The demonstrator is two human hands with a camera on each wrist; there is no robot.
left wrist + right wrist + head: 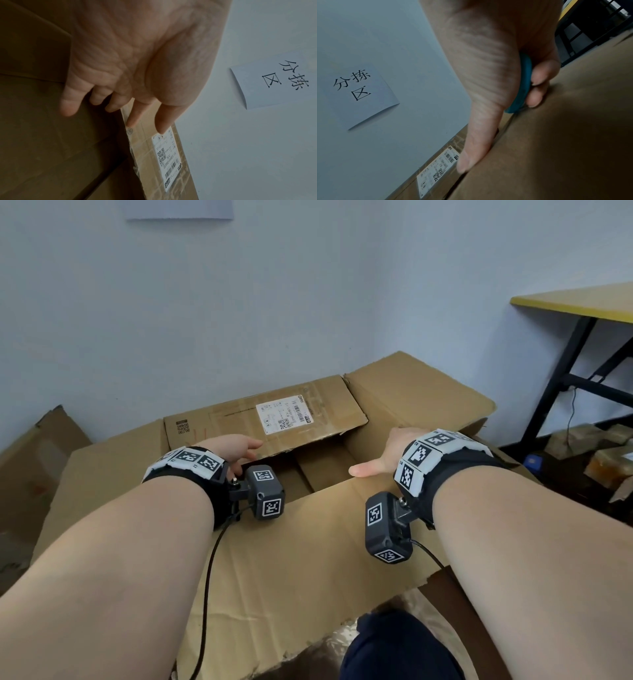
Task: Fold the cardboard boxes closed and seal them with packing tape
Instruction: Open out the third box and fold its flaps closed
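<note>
Cardboard box [239,559]: top flaps part-folded.
Left hand [236,451]: fingers loose, resting at far flap [274,419].
Right hand [387,455]: fingers curled round teal object [524,83].

The floor [407,604] carries a big open cardboard box [274,559] against the wall, with flattened cardboard [30,474] just beside it at left.

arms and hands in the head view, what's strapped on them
Both forearms are bare, no sleeves. Each wrist wears a black band ringed with white panels printed with black square tag patterns. A dark grey camera block, also tagged, is bracketed to each band, and a thin black cable trails from it.
</note>
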